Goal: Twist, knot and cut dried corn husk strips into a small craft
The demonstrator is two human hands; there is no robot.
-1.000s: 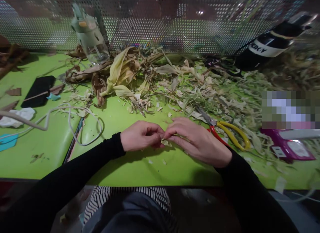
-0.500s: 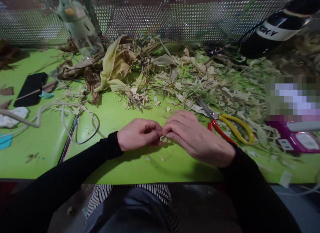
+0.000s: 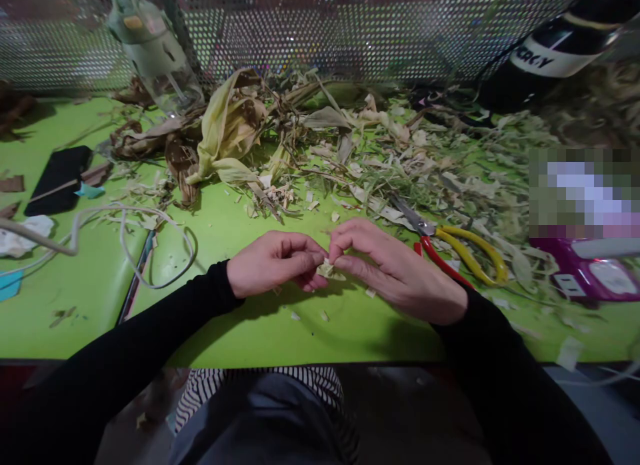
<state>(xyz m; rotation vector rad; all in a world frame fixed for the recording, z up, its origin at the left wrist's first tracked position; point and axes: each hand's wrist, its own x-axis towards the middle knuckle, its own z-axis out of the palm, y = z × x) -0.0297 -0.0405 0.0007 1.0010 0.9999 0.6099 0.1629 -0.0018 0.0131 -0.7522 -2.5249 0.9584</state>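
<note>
Between my two hands is a small pale yellow-green piece of what looks like corn husk [image 3: 327, 270], held just over the green tabletop [image 3: 300, 338]. My left hand [image 3: 277, 260] pinches it from the left with thumb and fingers. My right hand [image 3: 395, 270] is closed on its upper right side, thumb and fingertips meeting at the piece. Scissors [image 3: 417, 218] with one red and one yellow handle lie just beyond my right hand, blades pointing away to the left. Small husk scraps are scattered near both hands.
Dried corn husks [image 3: 227, 132] and heaps of shreds lie along the back, before a perforated screen [image 3: 300, 38]. A clear bottle [image 3: 160, 65], a dark bottle [image 3: 545, 55], a black phone [image 3: 60, 178], a white cable [image 3: 193, 252] and a magenta device [image 3: 580, 272] stand or lie around.
My right fingertips have lifted and opened slightly around the piece of husk, so more of it shows. My left hand has shifted a little left and up.
</note>
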